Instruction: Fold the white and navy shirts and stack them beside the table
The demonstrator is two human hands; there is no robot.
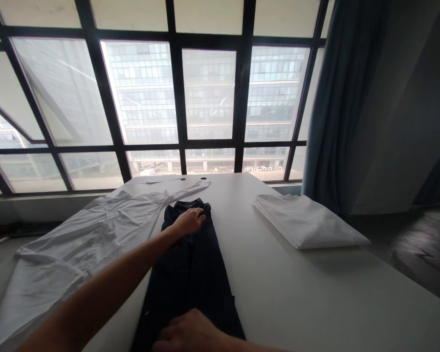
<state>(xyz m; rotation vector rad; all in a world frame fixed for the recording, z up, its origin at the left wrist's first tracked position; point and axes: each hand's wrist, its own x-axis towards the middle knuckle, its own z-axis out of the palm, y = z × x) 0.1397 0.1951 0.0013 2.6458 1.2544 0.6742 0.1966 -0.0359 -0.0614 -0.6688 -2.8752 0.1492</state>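
Observation:
A dark navy garment (190, 274), folded lengthwise into a long strip, lies down the middle of the white table (297, 298). My left hand (189, 221) reaches far out and rests on the strip's far end, fingers curled over the cloth near the collar. At the bottom edge of the view my right hand (192, 335) presses on the near end of the same garment, its fingers mostly hidden.
A crumpled white shirt (80, 244) is spread over the table's left side, one sleeve reaching toward the far edge. On the right lies a folded white cloth (308, 222). Large windows stand beyond the table, and a dark curtain (337, 107) hangs at the right.

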